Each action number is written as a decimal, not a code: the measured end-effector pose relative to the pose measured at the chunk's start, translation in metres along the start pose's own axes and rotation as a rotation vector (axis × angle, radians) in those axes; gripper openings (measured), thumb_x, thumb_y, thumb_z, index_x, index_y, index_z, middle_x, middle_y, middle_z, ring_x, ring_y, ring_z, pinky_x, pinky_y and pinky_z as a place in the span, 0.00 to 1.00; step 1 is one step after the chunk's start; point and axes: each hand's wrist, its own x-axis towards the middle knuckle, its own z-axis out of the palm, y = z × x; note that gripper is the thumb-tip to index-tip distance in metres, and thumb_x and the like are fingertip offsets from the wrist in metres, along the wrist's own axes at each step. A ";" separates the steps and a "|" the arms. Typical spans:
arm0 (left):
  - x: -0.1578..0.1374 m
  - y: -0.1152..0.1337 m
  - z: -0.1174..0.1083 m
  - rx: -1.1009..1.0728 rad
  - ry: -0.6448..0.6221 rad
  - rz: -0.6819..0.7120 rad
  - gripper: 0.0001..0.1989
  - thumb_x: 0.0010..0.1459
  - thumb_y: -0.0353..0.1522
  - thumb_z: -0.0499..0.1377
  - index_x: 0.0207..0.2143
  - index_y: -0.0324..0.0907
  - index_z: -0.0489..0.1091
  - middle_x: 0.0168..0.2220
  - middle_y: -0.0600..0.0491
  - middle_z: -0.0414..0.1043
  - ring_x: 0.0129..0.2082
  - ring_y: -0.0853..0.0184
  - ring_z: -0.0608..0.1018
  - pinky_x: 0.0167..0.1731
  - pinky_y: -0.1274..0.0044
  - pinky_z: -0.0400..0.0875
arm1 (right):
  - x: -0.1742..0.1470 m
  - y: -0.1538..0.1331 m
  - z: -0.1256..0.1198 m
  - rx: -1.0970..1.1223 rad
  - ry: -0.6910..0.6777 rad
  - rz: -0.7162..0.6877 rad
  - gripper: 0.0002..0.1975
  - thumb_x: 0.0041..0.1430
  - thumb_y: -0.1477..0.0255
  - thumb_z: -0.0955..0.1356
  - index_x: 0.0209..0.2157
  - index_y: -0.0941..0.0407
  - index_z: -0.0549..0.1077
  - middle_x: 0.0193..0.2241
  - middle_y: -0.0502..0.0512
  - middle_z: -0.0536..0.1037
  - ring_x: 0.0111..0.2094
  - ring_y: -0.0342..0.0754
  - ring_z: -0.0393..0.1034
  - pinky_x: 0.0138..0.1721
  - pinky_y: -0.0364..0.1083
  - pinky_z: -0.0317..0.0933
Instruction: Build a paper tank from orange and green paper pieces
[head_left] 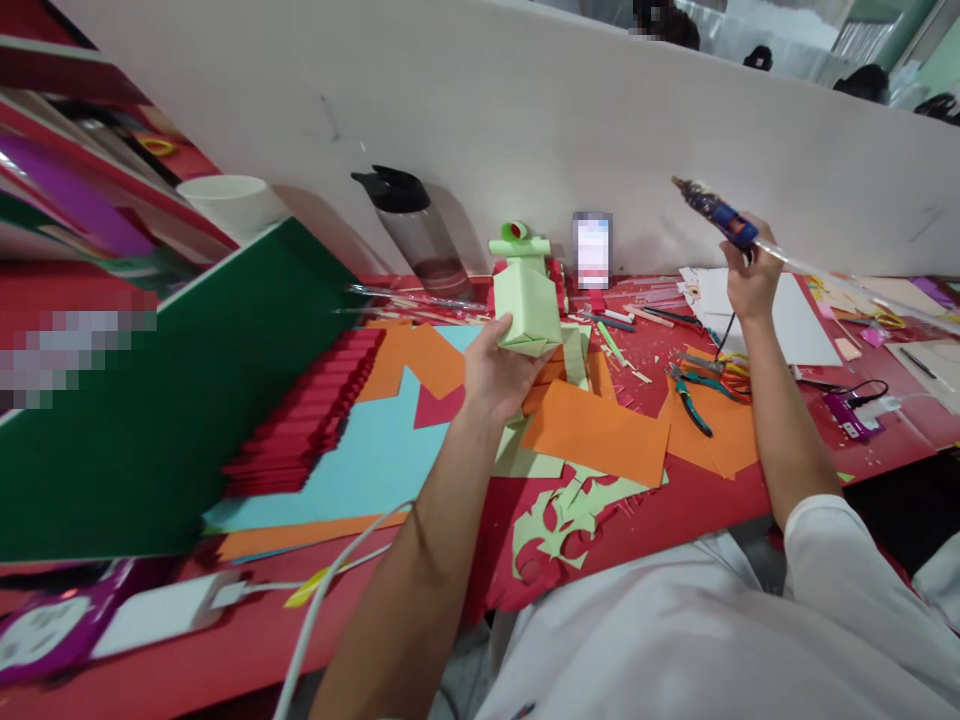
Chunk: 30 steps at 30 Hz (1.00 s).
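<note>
My left hand (491, 375) is closed around a pale green folded paper box (527, 305), gripping its lower end above the table. Just behind the box are pale green paper rolls (519, 246); I cannot tell whether they are joined to it. Raised at the right, my right hand (756, 278) grips a dark blue hot glue gun (724, 222). The gun's nozzle points up and left, apart from the box, and a long clear glue stick (832, 275) trails from its back. Beneath my left hand lie orange paper sheets (600, 432) and pale green paper scraps (551, 525).
Pliers with teal handles (694, 400) lie on the red table (697, 510). A tilted dark green board (172, 400) and stacked red folded paper strips (311, 410) occupy the left. A bottle (416, 230), a phone (593, 252) and a white wall (465, 110) stand behind. Power strips (52, 625) lie at both sides.
</note>
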 end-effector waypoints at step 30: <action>0.014 -0.014 -0.010 0.040 0.019 -0.095 0.15 0.65 0.34 0.56 0.48 0.37 0.76 0.38 0.47 0.83 0.33 0.61 0.84 0.35 0.73 0.81 | -0.063 -0.103 0.062 0.503 -0.583 0.348 0.27 0.60 0.42 0.67 0.31 0.52 0.78 0.24 0.49 0.72 0.28 0.48 0.65 0.35 0.47 0.59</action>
